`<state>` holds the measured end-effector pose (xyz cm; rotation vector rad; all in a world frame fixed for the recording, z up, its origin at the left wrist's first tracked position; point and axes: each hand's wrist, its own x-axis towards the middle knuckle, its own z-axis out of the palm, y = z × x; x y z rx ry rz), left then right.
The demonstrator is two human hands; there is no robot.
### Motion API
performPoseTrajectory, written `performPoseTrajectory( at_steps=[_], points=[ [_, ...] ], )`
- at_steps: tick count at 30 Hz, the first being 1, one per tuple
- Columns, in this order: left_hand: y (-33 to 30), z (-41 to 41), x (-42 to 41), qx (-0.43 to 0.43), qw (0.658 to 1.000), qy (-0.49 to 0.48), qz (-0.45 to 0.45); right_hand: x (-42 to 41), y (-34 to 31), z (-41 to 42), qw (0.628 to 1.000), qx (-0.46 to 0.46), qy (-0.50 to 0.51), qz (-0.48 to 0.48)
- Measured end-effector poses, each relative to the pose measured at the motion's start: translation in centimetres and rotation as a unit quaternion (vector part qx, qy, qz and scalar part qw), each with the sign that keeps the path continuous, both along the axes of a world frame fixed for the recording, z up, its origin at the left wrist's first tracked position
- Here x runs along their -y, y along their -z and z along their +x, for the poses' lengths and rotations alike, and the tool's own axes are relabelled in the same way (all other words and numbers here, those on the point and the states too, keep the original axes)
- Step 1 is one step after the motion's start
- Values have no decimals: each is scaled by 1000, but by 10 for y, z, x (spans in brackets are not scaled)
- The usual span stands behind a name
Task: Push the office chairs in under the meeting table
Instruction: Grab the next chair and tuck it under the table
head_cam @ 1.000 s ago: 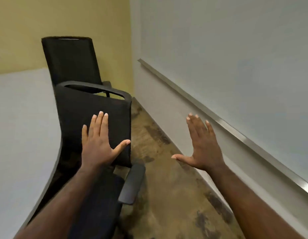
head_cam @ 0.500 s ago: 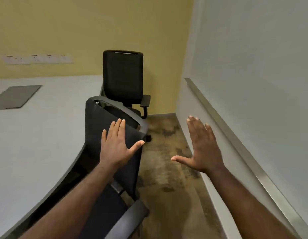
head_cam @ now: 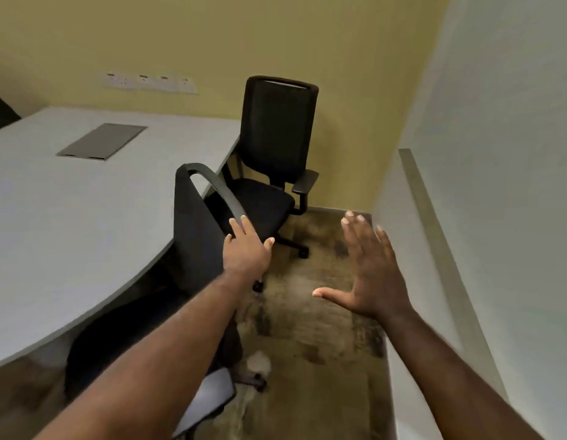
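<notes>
A black office chair stands close in front of me, its seat mostly under the curved edge of the grey meeting table. My left hand lies flat against the right side of its backrest, fingers spread. My right hand hovers open over the floor, touching nothing. A second black office chair stands at the table's far corner, turned partly away, with its seat out from under the table.
A grey cable hatch is set in the tabletop. Sockets line the yellow back wall. A white wall with a metal rail runs close on the right, leaving a narrow strip of brown carpet.
The near chair has swung left and gone further under the table with my left hand on its backrest. My view has turned left, showing more tabletop. My right hand stays raised and open.
</notes>
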<state>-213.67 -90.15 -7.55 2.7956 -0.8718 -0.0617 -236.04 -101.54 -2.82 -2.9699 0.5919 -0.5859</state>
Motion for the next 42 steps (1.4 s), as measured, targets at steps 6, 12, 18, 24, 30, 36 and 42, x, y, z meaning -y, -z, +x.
performPoseTrajectory(
  at_steps=[6,12,18,24,30,36,42],
  points=[
    [4,-11,-5,38,999,-37,-6,14,10,28,998,1,-56,-5],
    [10,-37,-45,55,997,-24,-54,13,18,82,991,-26,-128,-13],
    [11,-63,-100,37,998,35,-47,13,28,148,968,-87,-232,-30],
    [6,-80,-124,15,999,18,-30,17,43,211,942,-135,-291,-96],
    [2,-78,-134,10,999,32,-7,19,55,252,931,-117,-324,-120],
    [2,-79,-136,31,999,20,-4,12,70,258,935,-16,-346,-77],
    [4,-87,-146,60,998,16,2,10,70,252,915,-8,-396,-80]
  ],
)
